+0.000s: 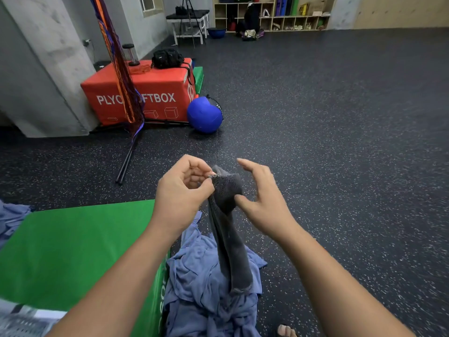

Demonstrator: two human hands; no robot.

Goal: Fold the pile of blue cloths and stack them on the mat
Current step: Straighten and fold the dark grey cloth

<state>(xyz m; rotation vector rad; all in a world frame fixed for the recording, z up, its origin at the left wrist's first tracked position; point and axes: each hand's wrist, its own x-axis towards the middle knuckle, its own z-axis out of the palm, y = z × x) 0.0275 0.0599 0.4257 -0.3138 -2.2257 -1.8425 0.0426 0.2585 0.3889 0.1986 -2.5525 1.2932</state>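
A dark grey cloth (230,239) hangs in the air in front of me. My left hand (181,190) pinches its top corner between thumb and fingers. My right hand (261,198) has its thumb against the cloth's upper right side, fingers spread apart above it. Below lies a crumpled pile of blue cloths (206,288) on the floor, beside the right edge of the green mat (80,244). More blue cloth (11,220) shows at the mat's far left edge.
A red plyo soft box (155,93) with a black bag on top stands far left, a blue ball (204,114) beside it. Black poles (126,161) lie on the speckled rubber floor. My bare toes (286,331) show at the bottom.
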